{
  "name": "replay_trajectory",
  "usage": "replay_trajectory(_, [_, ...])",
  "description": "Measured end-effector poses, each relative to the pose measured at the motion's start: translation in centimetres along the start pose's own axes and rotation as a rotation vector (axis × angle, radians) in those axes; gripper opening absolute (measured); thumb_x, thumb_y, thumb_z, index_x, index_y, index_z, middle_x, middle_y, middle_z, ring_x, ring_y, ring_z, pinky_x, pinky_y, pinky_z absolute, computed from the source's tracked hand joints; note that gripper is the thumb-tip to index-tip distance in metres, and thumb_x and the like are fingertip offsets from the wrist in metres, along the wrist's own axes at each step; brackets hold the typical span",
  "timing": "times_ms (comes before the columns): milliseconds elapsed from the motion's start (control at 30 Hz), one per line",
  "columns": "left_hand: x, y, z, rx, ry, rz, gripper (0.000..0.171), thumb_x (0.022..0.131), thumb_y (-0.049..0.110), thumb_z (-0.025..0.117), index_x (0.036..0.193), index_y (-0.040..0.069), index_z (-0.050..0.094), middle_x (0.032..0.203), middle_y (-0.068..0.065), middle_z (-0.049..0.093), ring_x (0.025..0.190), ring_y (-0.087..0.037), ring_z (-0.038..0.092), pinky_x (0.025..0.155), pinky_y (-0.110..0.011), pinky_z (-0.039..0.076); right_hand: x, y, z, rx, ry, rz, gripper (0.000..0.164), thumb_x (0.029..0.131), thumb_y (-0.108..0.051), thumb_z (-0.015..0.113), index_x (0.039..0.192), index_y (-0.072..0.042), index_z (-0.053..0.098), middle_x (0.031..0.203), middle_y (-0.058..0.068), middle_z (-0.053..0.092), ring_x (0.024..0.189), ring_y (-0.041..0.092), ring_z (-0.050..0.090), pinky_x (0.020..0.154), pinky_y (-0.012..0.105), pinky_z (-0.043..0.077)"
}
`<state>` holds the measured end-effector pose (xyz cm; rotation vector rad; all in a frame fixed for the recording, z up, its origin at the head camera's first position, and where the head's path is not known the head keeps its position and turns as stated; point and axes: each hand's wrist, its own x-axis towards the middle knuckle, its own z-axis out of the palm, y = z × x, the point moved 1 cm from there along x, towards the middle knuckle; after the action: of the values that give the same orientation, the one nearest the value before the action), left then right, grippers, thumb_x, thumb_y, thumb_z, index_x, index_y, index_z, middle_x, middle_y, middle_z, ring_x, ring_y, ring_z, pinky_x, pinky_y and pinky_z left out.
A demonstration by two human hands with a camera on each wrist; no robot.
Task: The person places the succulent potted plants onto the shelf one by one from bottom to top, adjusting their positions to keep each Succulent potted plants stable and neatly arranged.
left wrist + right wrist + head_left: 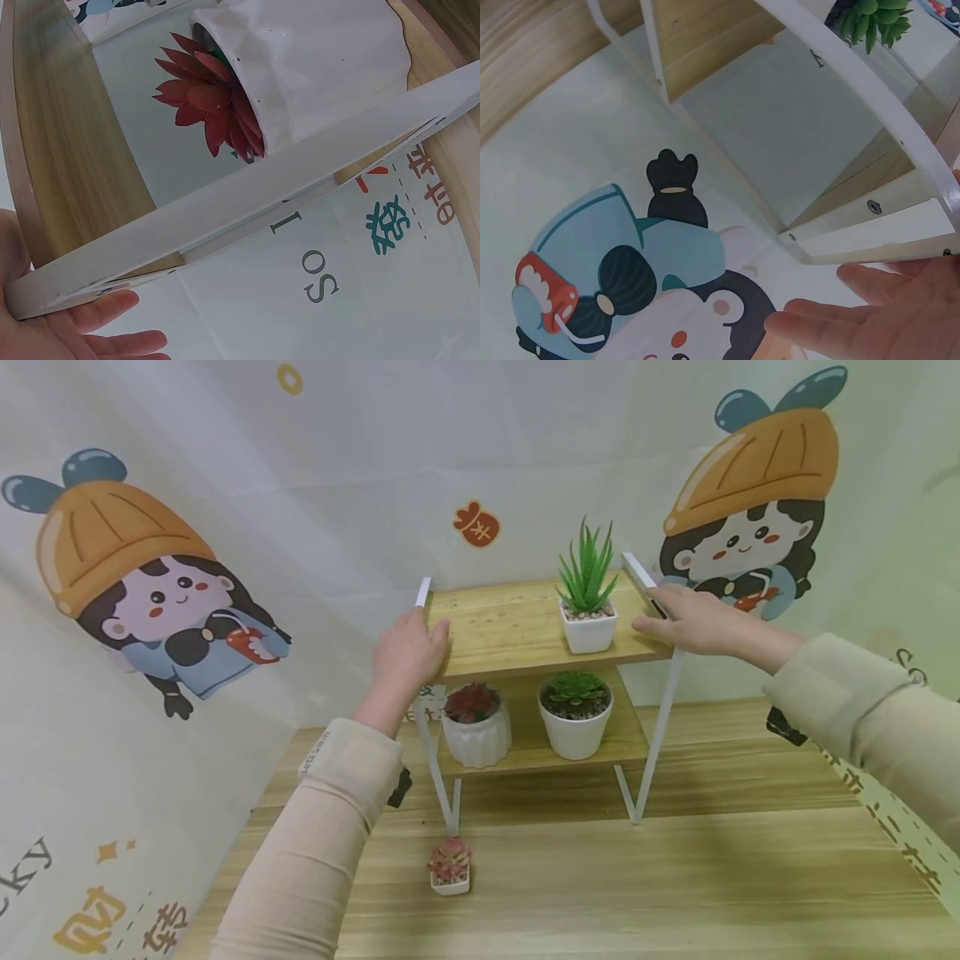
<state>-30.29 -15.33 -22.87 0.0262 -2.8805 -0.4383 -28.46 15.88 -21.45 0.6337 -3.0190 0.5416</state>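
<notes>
A small two-tier wooden rack (510, 625) with a white metal frame stands on the table. My left hand (408, 652) rests on the left end of its top board, thumb over the board. In the left wrist view its fingers (124, 343) extend straight past the white bar. At the opposite end, my right hand (690, 620) lies against the frame, thumb on the board and fingers (817, 326) stretched along the outside. A spiky green potted plant (588, 627) sits on the top board's right part. Below it are a red succulent in a ribbed white pot (477, 739) and a green succulent in a round pot (576, 727).
A little pink succulent in a square white pot (450, 881) stands on the wood-grain table (570, 893), in front of the rack's left leg. A pale cloth (360, 460) with cartoon prints hangs behind and along the left side.
</notes>
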Motion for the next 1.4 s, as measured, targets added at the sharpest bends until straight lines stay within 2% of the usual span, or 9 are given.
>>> replay_trajectory(167, [-0.4,0.3,-0.2,-0.002,-0.002,0.003,0.056,0.087,0.041,0.029,0.126,0.001,0.029,0.12,-0.019,0.041,0.105,-0.038,0.039,0.086,-0.045,0.033,-0.3,0.3,0.1,0.071,-0.033,0.022,0.064,0.083,-0.045,0.038,0.124,0.002,0.021,0.112,0.024,0.038,0.097,0.037,0.04,0.073,0.047,0.034])
replay_trajectory(300, [-0.4,0.2,-0.1,-0.015,0.002,0.006,0.056,0.087,0.04,0.03,0.126,0.0,0.029,0.121,-0.019,0.04,0.107,-0.037,0.038,0.087,-0.044,0.033,-0.1,0.4,0.4,0.003,-0.019,0.034,0.068,0.083,-0.046,0.037,0.126,0.004,0.02,0.123,0.025,0.031,0.111,0.043,0.027,0.088,0.054,0.021])
replay_trajectory(400, [-0.6,-0.1,0.0,-0.022,0.027,0.039,0.054,0.086,0.038,0.032,0.123,-0.001,0.033,0.119,-0.019,0.042,0.105,-0.037,0.04,0.086,-0.044,0.034,0.0,0.5,0.5,-0.027,0.0,0.027,0.071,0.083,-0.046,0.037,0.129,0.004,0.015,0.13,0.026,0.021,0.118,0.043,0.013,0.094,0.055,0.004])
replay_trajectory(467, [-1.0,-0.4,0.0,-0.034,0.046,0.075,0.053,0.086,0.036,0.033,0.122,-0.002,0.034,0.118,-0.02,0.042,0.106,-0.036,0.04,0.087,-0.043,0.033,0.0,0.5,0.6,-0.021,0.014,0.026,0.07,0.083,-0.045,0.037,0.13,0.001,0.013,0.132,0.024,0.021,0.119,0.043,0.011,0.094,0.055,0.004])
replay_trajectory(733, [-4.5,-2.5,0.2,-0.231,0.07,0.229,0.058,0.088,0.04,0.029,0.129,0.001,0.022,0.125,-0.018,0.033,0.112,-0.03,0.034,0.094,-0.042,0.027,-0.1,0.4,0.8,-0.03,0.043,-0.024,0.068,0.084,-0.043,0.037,0.131,0.001,0.015,0.134,0.021,0.016,0.119,0.042,0.012,0.095,0.054,0.006])
replay_trajectory(867, [-7.0,-4.4,1.1,-0.308,0.061,0.242,0.064,0.086,0.045,0.031,0.132,0.005,0.012,0.125,-0.018,0.034,0.112,-0.03,0.035,0.093,-0.043,0.028,-0.1,0.3,0.8,-0.052,0.049,-0.031,0.067,0.085,-0.042,0.037,0.13,0.003,0.017,0.134,0.023,0.015,0.119,0.042,0.014,0.095,0.052,0.011])
replay_trajectory(1000, [-9.9,-7.3,4.1,-0.328,-0.03,0.166,0.068,0.085,0.047,0.03,0.133,0.005,0.007,0.134,-0.018,0.02,0.12,-0.033,0.022,0.096,-0.046,0.02,-0.2,0.4,1.0,-0.058,0.058,-0.028,0.067,0.085,-0.042,0.037,0.13,0.004,0.017,0.134,0.024,0.013,0.119,0.04,0.017,0.094,0.05,0.018])
replay_trajectory(1200, [-15.2,-12.0,12.2,-0.521,-0.164,-0.067,0.077,0.083,0.047,0.038,0.131,-0.002,0.004,0.128,-0.029,0.023,0.11,-0.045,0.031,0.089,-0.053,0.026,-0.1,0.7,1.2,-0.061,0.071,-0.025,0.069,0.084,-0.045,0.036,0.13,0.004,0.017,0.134,0.024,0.013,0.119,0.039,0.018,0.094,0.049,0.02])
replay_trajectory(1400, [-19.6,-13.0,19.2,-0.701,-0.162,-0.261,0.09,0.075,0.042,0.055,0.131,-0.001,0.0,0.128,-0.031,0.019,0.112,-0.048,0.024,0.087,-0.056,0.026,-0.2,0.7,1.2,-0.047,0.073,-0.024,0.07,0.084,-0.047,0.034,0.131,0.002,0.015,0.135,0.022,0.012,0.119,0.039,0.02,0.093,0.049,0.021])
